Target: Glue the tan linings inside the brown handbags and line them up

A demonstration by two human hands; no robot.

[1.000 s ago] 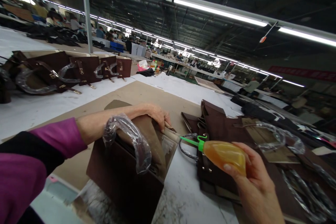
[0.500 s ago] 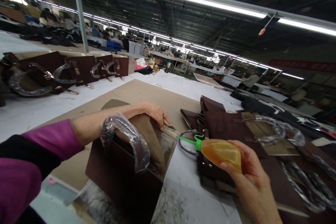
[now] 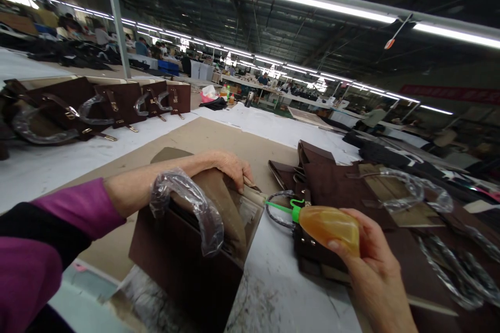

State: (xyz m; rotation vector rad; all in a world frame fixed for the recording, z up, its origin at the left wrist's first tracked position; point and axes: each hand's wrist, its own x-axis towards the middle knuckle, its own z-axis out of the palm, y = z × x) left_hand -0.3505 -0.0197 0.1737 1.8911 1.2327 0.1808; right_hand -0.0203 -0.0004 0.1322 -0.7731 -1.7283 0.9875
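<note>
A dark brown handbag (image 3: 183, 265) stands on the table in front of me, its handle wrapped in clear plastic (image 3: 195, 208). My left hand (image 3: 232, 166) rests on the bag's far top edge, fingers curled over the tan lining flap. My right hand (image 3: 371, 265) grips a soft amber glue bottle (image 3: 328, 223). The bottle's green nozzle (image 3: 281, 206) points left at the bag's open edge, just below my left fingers.
More brown bags and bag panels (image 3: 351, 187) with plastic-wrapped handles lie at the right. A row of finished bags (image 3: 101, 106) stands at the back left. A brown cardboard sheet (image 3: 219, 138) lies beyond the bag. Other workers sit at distant tables.
The view shifted slightly. The glue bottle moved a little left and up, its nozzle tip closer to the bag's edge. My left hand stayed on the bag.
</note>
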